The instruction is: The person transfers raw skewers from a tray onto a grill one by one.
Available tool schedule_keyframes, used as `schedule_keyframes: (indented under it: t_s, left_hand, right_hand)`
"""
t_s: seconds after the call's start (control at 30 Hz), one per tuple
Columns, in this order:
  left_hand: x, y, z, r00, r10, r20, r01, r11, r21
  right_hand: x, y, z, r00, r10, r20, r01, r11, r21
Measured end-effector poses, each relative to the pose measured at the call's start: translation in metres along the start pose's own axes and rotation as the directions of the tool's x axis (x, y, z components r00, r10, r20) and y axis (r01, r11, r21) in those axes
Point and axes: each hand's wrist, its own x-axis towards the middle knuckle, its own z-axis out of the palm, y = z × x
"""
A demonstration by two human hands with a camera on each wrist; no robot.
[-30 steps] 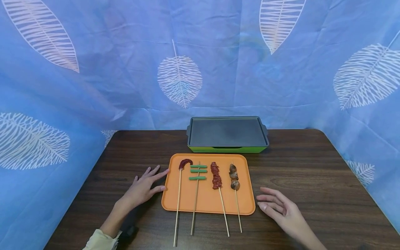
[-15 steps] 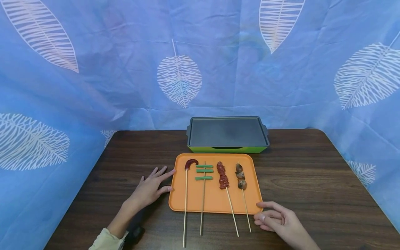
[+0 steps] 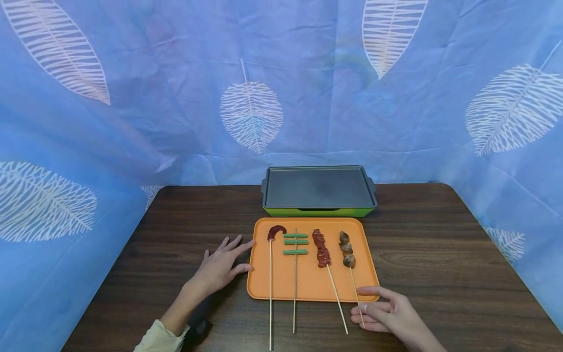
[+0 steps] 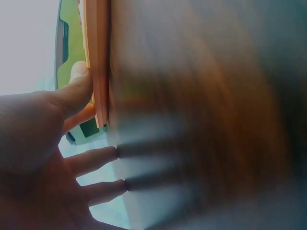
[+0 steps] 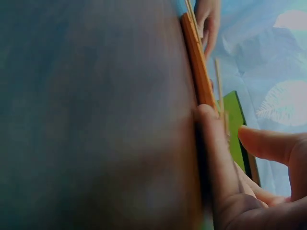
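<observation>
An orange tray [image 3: 281, 283] bears skewers, their sticks overhanging its near edge: a dark red curled tentacle skewer [image 3: 274, 231], a green-stick skewer [image 3: 295, 252], a red meat skewer [image 3: 322, 253] and a brown mushroom-like skewer [image 3: 346, 249]. My left hand [image 3: 216, 270] lies spread at the tray's left edge, thumb and index finger touching it, other fingertips on the table. Near the tray's front right corner my right hand [image 3: 389, 313] straddles the brown skewer's stick, fingers beneath it. In the right wrist view, a gap shows between its thumb [image 5: 264, 141] and index finger [image 5: 213, 139].
A flat dark griddle plate [image 3: 321, 188] on a green base [image 3: 281, 212] stands just behind the tray. Dark wooden table [image 3: 431, 234] extends to both sides. A blue cloth with white leaf prints [image 3: 308, 107] hangs behind and around.
The tray and its skewers have slid right, with my left hand following along its edge. My right hand has moved down and left, from beside the tray to the brown skewer's stick.
</observation>
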Motion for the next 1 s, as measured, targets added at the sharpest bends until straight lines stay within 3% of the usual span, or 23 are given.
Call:
schedule_keyframes:
  t_s: [0.33,0.6,1.0]
  left_hand:
    - [0.005,0.013,0.003,1.000,0.019,-0.010,-0.019,1.000,0.013]
    - [0.009,0.016,0.007,1.000,0.022,-0.007,-0.022,1.000,0.014]
    - [0.008,0.017,0.004,1.000,0.017,0.006,-0.017,0.999,-0.031]
  right_hand:
    - [-0.002,0.004,-0.002,0.999,0.024,-0.025,-0.022,0.997,0.075]
    - [-0.006,0.004,-0.007,1.000,-0.011,0.000,0.011,0.995,0.100]
    - [-0.007,-0.022,0.011,0.994,-0.098,-0.045,0.099,0.995,0.012]
